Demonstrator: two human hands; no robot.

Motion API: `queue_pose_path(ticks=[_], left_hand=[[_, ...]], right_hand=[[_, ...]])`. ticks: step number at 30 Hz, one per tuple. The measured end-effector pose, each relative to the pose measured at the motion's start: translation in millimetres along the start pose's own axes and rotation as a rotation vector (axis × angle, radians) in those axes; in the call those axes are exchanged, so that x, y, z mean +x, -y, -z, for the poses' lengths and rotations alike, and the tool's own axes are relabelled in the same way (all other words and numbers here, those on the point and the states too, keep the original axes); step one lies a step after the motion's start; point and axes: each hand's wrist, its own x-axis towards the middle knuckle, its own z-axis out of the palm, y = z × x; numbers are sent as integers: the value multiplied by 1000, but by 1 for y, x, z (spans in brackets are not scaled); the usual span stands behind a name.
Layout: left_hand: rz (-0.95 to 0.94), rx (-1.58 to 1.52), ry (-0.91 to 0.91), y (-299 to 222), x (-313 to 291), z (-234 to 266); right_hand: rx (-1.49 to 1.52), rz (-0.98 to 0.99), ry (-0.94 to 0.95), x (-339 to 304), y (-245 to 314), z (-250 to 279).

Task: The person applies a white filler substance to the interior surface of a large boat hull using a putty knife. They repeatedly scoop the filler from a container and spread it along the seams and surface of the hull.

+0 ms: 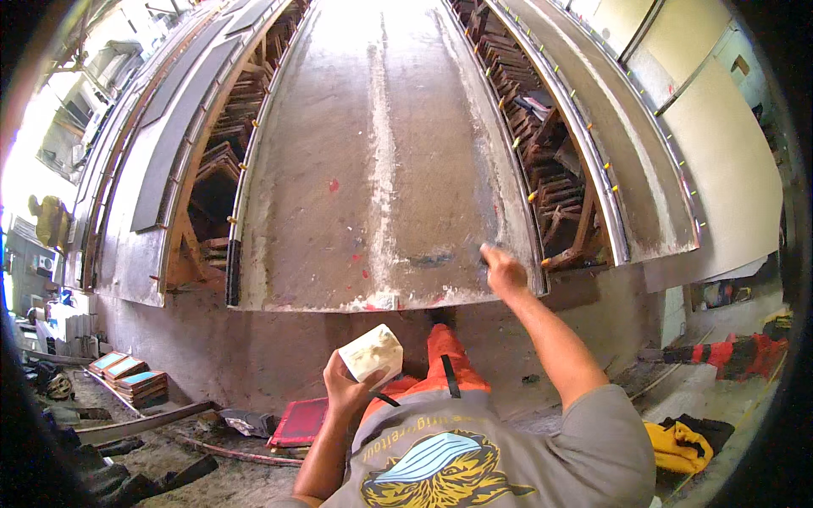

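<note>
Cupping a white tub from its lower-left side, the left hand has its fingers wrapped around the wall; the mouth tilts up and shows a pale filling. The tub sits before the torso, short of the near edge of the long worktop. From it, the right hand lies toward two o'clock, over the worktop's near right corner, and is clearly the nearer hand to that surface. Its fingers look drawn together — whether they pinch a small tool I cannot tell, nor whether they touch down. The worktop's long axis runs from six to twelve o'clock, a whitish streak along it; a dark smear lies at nine o'clock from the right hand — near, but apart.
</note>
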Motion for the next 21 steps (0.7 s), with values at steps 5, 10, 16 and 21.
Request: queue_pose_path(ticks=[5, 10, 16, 21], left_hand=[[-31, 9, 4, 2, -24, 24], [-65, 112, -25, -8, -42, 35], [-85, -15, -73, -1, -60, 56], [-88, -20, -61, 3, -53, 51]], right_hand=[[-282, -484, 29, 38, 61, -62], [-285, -266, -10, 43, 203, -124], [13, -570, 29, 62, 92, -54], [-406, -583, -32, 31, 128, -105]])
